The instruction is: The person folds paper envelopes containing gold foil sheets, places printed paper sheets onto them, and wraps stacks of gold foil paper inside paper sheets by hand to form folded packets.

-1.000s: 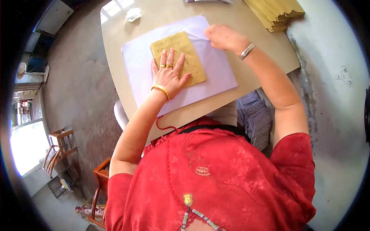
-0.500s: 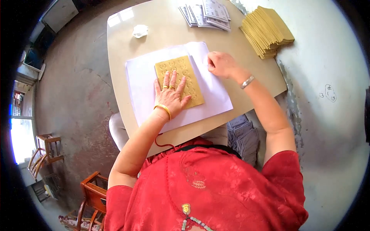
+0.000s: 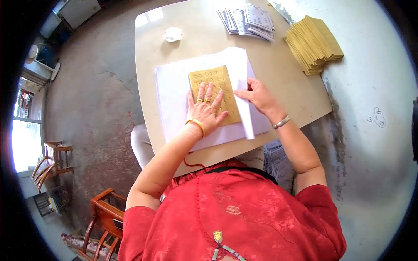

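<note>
A flat yellow rectangular stack of paper (image 3: 211,74), marked all over with curved cuts, lies on white paper sheets (image 3: 174,93) in the middle of the table. My left hand (image 3: 205,114) rests palm down on it, fingers spread. On its right side, my right hand (image 3: 260,99) pinches the edge of the top white sheet between thumb and fingers. That edge is lifted and folded inward, its fold (image 3: 244,115) standing along the right side of the yellow paper.
Behind, printed white packets (image 3: 257,18) lie near a tall fanned stack of yellow paper (image 3: 311,45) by the wall. Crumpled white paper (image 3: 173,35) sits at the table's back left. More printed packets (image 3: 278,158) are below the table's front edge. A wooden chair (image 3: 106,211) stands at the lower left.
My right hand has gone from a loose fist above the sheet's right side to pinching its edge, which is now folded inward. My left hand stays on the yellow paper. The view has shifted slightly.
</note>
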Demonstrator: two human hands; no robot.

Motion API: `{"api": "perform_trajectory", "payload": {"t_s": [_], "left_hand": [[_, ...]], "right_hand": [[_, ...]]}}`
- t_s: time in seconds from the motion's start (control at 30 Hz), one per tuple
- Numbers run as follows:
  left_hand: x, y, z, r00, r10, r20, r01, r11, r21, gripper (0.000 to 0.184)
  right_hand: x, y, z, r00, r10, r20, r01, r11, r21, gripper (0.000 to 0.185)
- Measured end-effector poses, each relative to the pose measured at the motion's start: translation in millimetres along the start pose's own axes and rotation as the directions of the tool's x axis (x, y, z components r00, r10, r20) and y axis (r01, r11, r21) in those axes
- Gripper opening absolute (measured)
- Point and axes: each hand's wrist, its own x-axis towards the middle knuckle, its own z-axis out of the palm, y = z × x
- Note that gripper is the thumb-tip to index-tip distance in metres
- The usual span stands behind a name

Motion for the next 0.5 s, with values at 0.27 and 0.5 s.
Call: {"api": "perform_trajectory", "payload": {"t_s": [0.27,0.5], "left_hand": [[1.0,-9.8,1.5,0.999,0.041,-0.028,-0.044,0.992,-0.121,0.068],[-2.5,-23.6,10.0,0.930,-0.107,-0.351,-0.155,0.754,-0.638,0.062]], "right_hand": [[13.9,18.1,36.4,0.997,-0.082,0.015,0.083,0.990,-0.116,0.034],[-6.2,21.6,49.7,0.971,-0.239,-0.013,0.228,0.942,-0.245,0.018]]}}
